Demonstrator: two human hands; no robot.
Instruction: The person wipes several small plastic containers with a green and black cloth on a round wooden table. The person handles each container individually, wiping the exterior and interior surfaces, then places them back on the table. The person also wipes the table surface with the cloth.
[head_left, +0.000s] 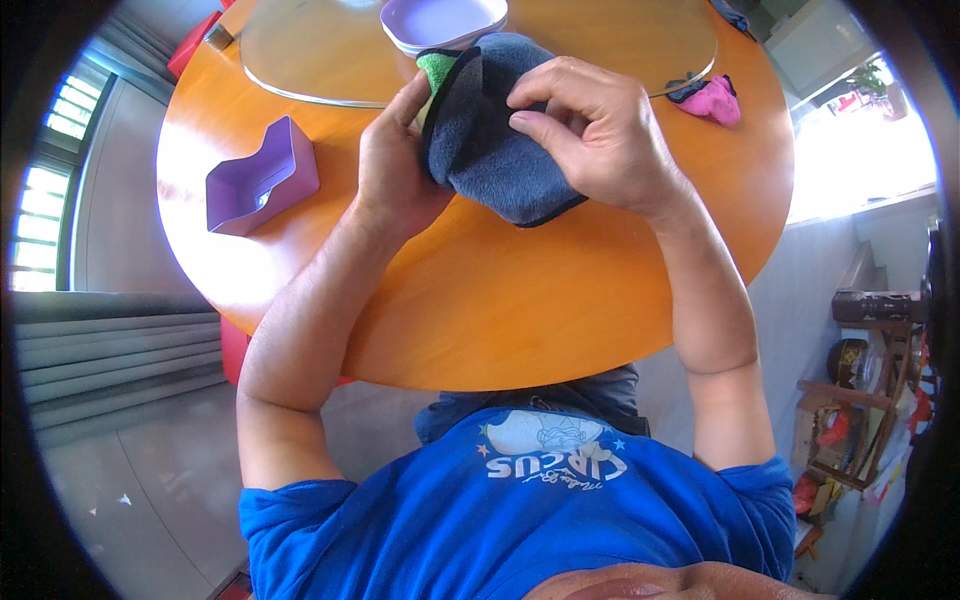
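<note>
A dark blue-grey cloth (495, 165) with black edging hangs over the orange wooden table (510, 315). My left hand (397, 157) grips its left side, thumb up along the edge, where a folded green part (437, 71) shows. Over the cloth's right side is my right hand (592, 127), its thumb and index finger slightly apart with nothing visible between their tips. The other fingers are curled and partly hidden, and whether they touch the cloth is unclear. Part of the cloth's right edge lies behind this hand.
A purple open-topped holder (262, 180) sits at left. Beyond the cloth, a purple-and-white tray (442, 22) rests on a glass turntable (315, 67). At right lies a crumpled pink-and-grey cloth (709, 101). A small can (218, 37) stands at the far left edge, and a cluttered shelf (855, 405) is off to the right.
</note>
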